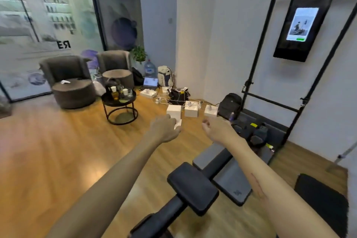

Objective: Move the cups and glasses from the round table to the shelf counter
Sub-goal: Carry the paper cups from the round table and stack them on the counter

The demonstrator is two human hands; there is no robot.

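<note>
A black round table (108, 100) stands across the room, left of centre. On it are several cups and glasses: a white paper cup (113, 89), a second white cup (125, 91), a glass with amber liquid (116, 95) and a clear glass (130, 92). Both my arms reach forward at mid-frame, well short of the table. My left hand (164, 126) hangs with relaxed fingers and holds nothing. My right hand (216, 128) is loosely curled and empty. No shelf counter is in view.
Two grey armchairs (67, 71) with round footstools (73, 92) stand behind the table. White boxes (173, 111), cables and bags (229, 105) lie on the wooden floor by the wall. A black exercise bench (193, 185) and a frame with a screen (301, 27) fill the right side.
</note>
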